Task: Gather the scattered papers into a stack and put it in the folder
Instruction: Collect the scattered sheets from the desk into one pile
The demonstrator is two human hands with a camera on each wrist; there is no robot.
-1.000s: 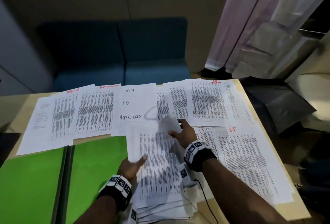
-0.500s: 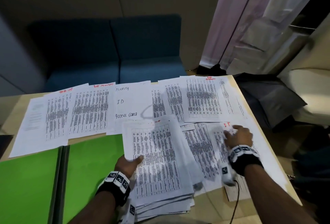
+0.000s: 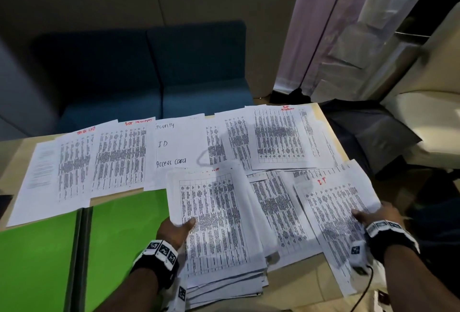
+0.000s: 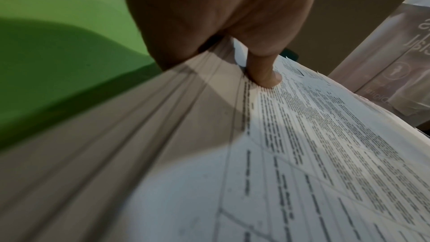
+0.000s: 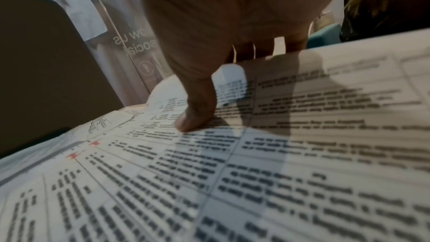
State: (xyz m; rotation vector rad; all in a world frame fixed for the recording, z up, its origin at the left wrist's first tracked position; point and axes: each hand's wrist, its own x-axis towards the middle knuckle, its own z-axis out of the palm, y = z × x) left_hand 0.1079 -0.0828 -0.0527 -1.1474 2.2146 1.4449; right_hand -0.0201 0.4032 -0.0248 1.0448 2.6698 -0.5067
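A thick stack of printed papers (image 3: 219,227) lies at the near middle of the table. My left hand (image 3: 174,229) grips its left edge, thumb on top (image 4: 265,73) and fingers underneath. My right hand (image 3: 373,214) pinches the right edge of a single printed sheet marked in red (image 3: 331,202), thumb on top (image 5: 195,115), fingers below; the sheet is lifted and tilted. An open green folder (image 3: 49,249) lies at the near left. More printed sheets (image 3: 119,154) and a handwritten sheet (image 3: 174,145) lie in a row across the far side.
Another sheet (image 3: 278,212) lies between the stack and the lifted sheet. The wooden table's right edge (image 3: 333,132) sits close to my right hand. A blue sofa (image 3: 159,75) stands behind the table; a cable (image 3: 363,291) hangs from my right wrist.
My right hand left the stack, moved to the right, and took hold of the red-marked sheet, lifting its edge. My left hand kept its grip on the stack.
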